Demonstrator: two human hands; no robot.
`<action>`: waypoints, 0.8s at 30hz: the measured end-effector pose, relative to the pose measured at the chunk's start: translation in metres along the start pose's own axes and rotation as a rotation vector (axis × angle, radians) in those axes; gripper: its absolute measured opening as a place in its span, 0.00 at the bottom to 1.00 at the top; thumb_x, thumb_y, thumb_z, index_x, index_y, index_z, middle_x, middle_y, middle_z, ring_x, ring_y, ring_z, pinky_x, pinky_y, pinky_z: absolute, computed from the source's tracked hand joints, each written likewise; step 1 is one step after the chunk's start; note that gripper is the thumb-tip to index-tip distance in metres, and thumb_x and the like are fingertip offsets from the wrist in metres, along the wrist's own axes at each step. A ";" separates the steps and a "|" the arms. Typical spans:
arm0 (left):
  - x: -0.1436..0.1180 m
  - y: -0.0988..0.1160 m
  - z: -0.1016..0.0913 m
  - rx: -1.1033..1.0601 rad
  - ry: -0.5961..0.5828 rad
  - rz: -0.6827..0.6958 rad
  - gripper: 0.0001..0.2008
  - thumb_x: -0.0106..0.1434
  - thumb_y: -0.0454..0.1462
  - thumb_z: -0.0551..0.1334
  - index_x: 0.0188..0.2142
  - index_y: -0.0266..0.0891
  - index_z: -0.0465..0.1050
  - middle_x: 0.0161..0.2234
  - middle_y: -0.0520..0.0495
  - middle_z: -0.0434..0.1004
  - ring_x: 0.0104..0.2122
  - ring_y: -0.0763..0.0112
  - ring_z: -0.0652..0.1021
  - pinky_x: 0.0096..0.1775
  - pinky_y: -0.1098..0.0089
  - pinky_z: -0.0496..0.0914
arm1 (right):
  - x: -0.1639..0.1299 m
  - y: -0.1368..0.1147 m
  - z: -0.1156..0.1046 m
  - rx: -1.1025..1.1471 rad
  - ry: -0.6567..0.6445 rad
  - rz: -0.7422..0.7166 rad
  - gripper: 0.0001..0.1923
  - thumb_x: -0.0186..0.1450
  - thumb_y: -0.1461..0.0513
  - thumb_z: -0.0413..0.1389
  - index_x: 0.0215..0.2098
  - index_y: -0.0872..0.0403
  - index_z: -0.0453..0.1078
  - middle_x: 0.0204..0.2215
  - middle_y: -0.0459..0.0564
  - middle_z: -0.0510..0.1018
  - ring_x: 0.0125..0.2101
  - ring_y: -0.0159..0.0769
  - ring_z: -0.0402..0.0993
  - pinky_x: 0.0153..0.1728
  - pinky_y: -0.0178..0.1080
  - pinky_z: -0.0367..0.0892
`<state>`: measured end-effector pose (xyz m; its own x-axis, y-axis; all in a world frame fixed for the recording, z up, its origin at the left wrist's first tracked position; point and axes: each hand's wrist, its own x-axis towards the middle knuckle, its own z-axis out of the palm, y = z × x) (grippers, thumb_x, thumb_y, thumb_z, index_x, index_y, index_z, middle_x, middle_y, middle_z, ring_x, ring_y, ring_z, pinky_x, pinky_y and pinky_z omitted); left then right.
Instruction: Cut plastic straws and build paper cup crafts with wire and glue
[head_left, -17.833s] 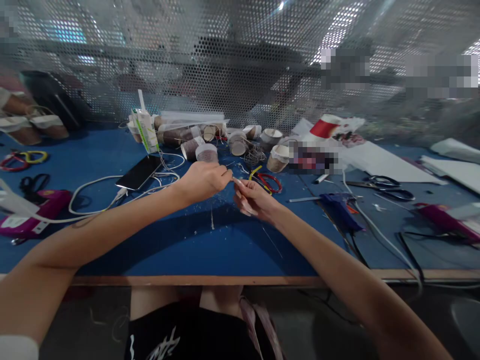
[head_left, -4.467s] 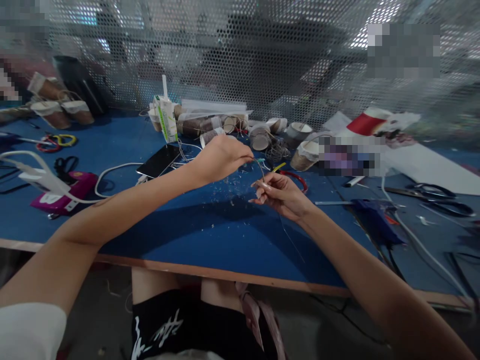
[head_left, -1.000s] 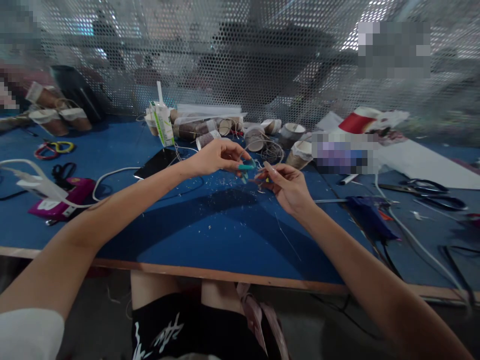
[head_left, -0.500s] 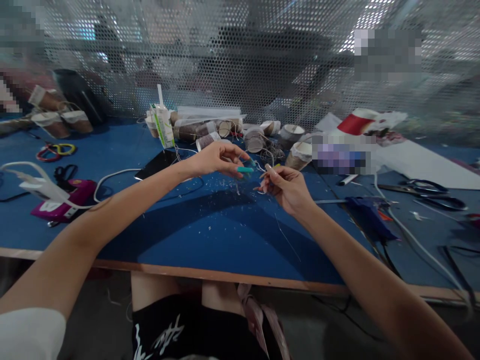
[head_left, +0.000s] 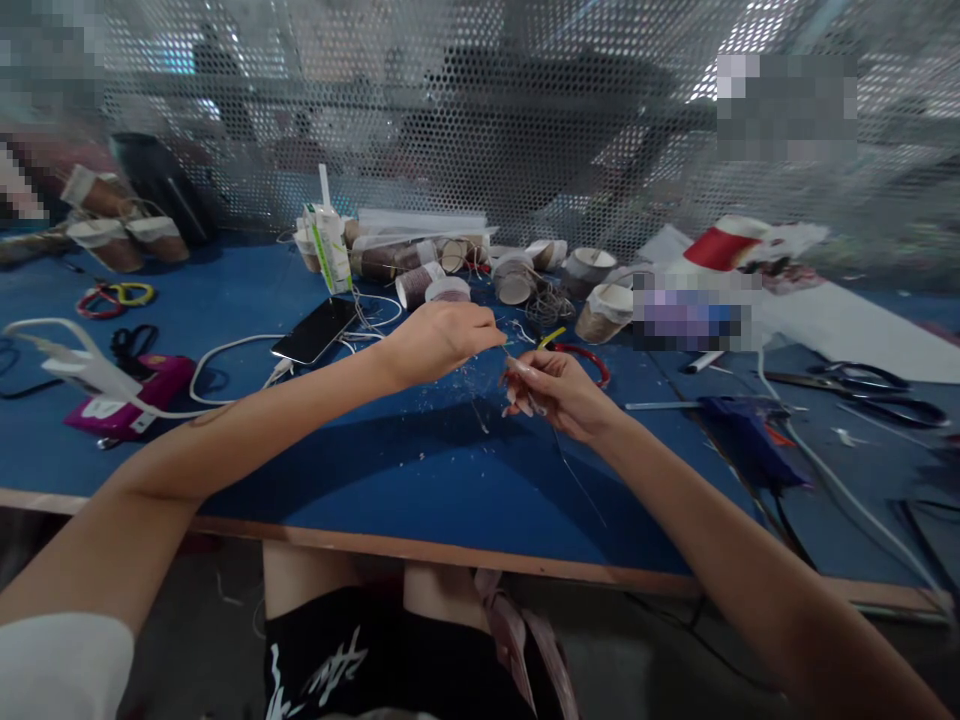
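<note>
My left hand (head_left: pixel 450 338) is closed in a pinch above the table, its back towards me. Its fingertips meet a thin pale strand (head_left: pixel 509 352) that runs to my right hand (head_left: pixel 559 392). The right thumb and forefinger pinch the strand's other end, while the other fingers curl below. Behind the right hand lies a tool with one yellow handle (head_left: pixel 553 338) and one red handle (head_left: pixel 598 362), partly covered by the hand. Small white scraps (head_left: pixel 457 395) are scattered under both hands. A thin wire (head_left: pixel 581 485) stretches across the table below the right hand.
Several paper cups (head_left: pixel 604 312) and a tangle of wire (head_left: pixel 551 305) stand behind the hands. A phone (head_left: pixel 315 332) and a purple box (head_left: pixel 131 395) with white cables are to the left. To the right are a blue glue gun (head_left: pixel 750 435) and dark-handled scissors (head_left: pixel 862 385).
My left hand has turned over, and its spread fingers have closed into a pinch. My right hand has dropped slightly, and the red handle behind it has come into view.
</note>
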<state>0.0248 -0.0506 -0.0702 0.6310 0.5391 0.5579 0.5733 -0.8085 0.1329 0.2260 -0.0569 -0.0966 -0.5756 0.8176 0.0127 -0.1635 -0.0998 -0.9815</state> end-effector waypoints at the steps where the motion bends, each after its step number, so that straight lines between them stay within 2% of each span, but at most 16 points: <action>1: 0.000 0.000 0.000 0.111 0.001 0.053 0.11 0.62 0.30 0.54 0.36 0.39 0.74 0.35 0.46 0.78 0.34 0.71 0.76 0.37 0.70 0.69 | -0.001 0.000 -0.001 0.001 -0.022 0.010 0.15 0.47 0.55 0.69 0.23 0.56 0.72 0.16 0.45 0.77 0.14 0.27 0.71 0.19 0.30 0.71; 4: -0.002 0.001 -0.002 0.276 -0.006 0.127 0.11 0.63 0.30 0.52 0.36 0.37 0.73 0.34 0.44 0.77 0.33 0.70 0.76 0.34 0.70 0.68 | -0.003 -0.002 -0.002 0.002 -0.065 0.020 0.15 0.45 0.57 0.70 0.23 0.56 0.72 0.16 0.44 0.77 0.15 0.28 0.72 0.21 0.32 0.73; 8: -0.003 0.005 -0.003 0.395 -0.002 0.207 0.12 0.63 0.28 0.51 0.35 0.35 0.73 0.34 0.43 0.76 0.32 0.69 0.75 0.31 0.71 0.67 | -0.004 -0.005 -0.002 0.001 -0.067 -0.024 0.14 0.46 0.58 0.69 0.21 0.55 0.70 0.16 0.43 0.77 0.13 0.26 0.70 0.18 0.30 0.71; 12: -0.004 0.005 0.000 0.424 0.031 0.247 0.11 0.62 0.27 0.51 0.34 0.34 0.72 0.33 0.42 0.75 0.31 0.70 0.74 0.30 0.72 0.67 | -0.006 -0.008 0.001 -0.006 -0.074 -0.038 0.13 0.47 0.59 0.69 0.21 0.55 0.69 0.17 0.42 0.76 0.14 0.26 0.71 0.15 0.27 0.68; 17: -0.004 0.003 0.008 0.405 0.038 0.233 0.12 0.61 0.26 0.51 0.36 0.34 0.72 0.32 0.43 0.75 0.31 0.70 0.74 0.30 0.72 0.67 | -0.006 -0.007 0.002 -0.012 -0.086 -0.065 0.13 0.47 0.60 0.69 0.20 0.55 0.69 0.16 0.42 0.75 0.16 0.27 0.72 0.14 0.27 0.67; 24: -0.005 0.001 0.014 0.361 0.101 0.228 0.12 0.66 0.30 0.50 0.38 0.33 0.72 0.32 0.44 0.76 0.31 0.71 0.75 0.32 0.72 0.69 | -0.006 -0.006 -0.003 -0.019 -0.086 -0.052 0.12 0.51 0.60 0.67 0.22 0.55 0.69 0.19 0.42 0.77 0.14 0.25 0.70 0.18 0.29 0.70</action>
<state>0.0292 -0.0511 -0.0844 0.7182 0.3163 0.6198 0.5830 -0.7599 -0.2877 0.2331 -0.0598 -0.0918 -0.6331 0.7700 0.0793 -0.1803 -0.0471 -0.9825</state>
